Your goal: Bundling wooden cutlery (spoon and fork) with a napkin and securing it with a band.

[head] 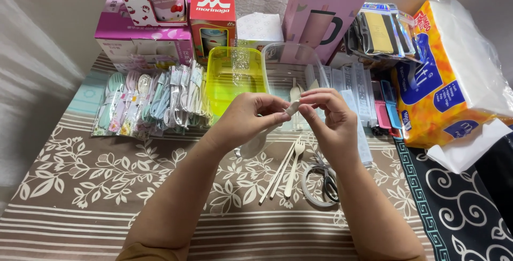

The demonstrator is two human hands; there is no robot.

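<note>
Your left hand [247, 115] and right hand [327, 112] meet at the centre of the frame, above the patterned surface [107, 181]. Both pinch the same small pale piece [292, 107]: the left grip closes on it with thumb and forefinger from the left, the right grip closes narrowly on its other end. A clear sleeve or handle seems to trail down to the left from it toward a pale rounded shape [254, 144] under your left wrist, possibly a spoon, though the view is too poor there to be sure.

Just below your hands, lower centre, a cream fork [295, 166] and a pair of cream chopsticks [278, 174] lie side by side on the surface, slanting up to the right. Right beside them, partly under your right forearm, sit scissors [327, 178] and a roll of clear tape [316, 190].

Behind your hands, a yellow plastic container [235, 74] stands next to a clear plastic container [291, 63]. To the left of centre, a row of wrapped pastel cutlery sets [149, 100] is fanned out. Coloured boxes [144, 26] are stacked along the upper left, and a tall pink box [326, 4] with a mug picture stands at upper centre. At the right edge lies a large orange and blue pack of tissues [454, 74], with flat coloured cases [386, 112] just left of it.
</note>
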